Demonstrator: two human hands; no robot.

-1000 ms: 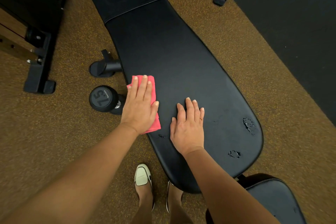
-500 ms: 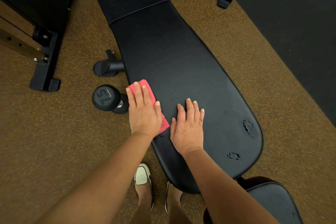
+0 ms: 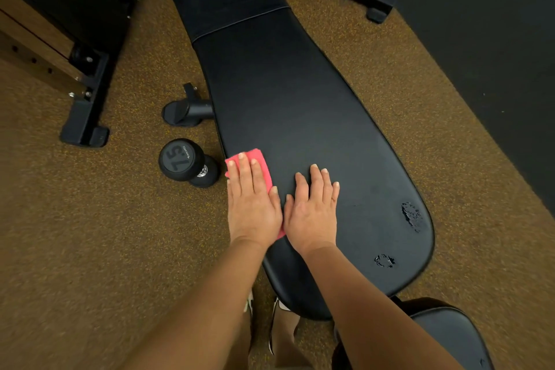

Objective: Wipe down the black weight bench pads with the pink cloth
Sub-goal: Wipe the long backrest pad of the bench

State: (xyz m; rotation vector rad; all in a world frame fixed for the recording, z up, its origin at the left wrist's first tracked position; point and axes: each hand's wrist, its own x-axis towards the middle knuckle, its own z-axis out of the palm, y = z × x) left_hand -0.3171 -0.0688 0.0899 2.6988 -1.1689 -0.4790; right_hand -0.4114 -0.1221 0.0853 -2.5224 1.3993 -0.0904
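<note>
In the head view, the left hand (image 3: 252, 207) is lying flat with fingers straight, pressing the pink cloth (image 3: 263, 170) onto the near left edge of the long back pad (image 3: 285, 84) and hiding most of the cloth. The right hand (image 3: 312, 213) is resting open just beside it, holding nothing. The seat pad (image 3: 450, 336) is being cut off at the near edge.

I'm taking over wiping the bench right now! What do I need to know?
Left hand: flat, pressing the pink cloth on the left edge of the long back pad.
Right hand: flat on the pad beside it, holding nothing.
Done: can't tell which parts are already wiped.
Left: probably the rest of the back pad, up to its far end, then the seat pad at lower right.
</note>
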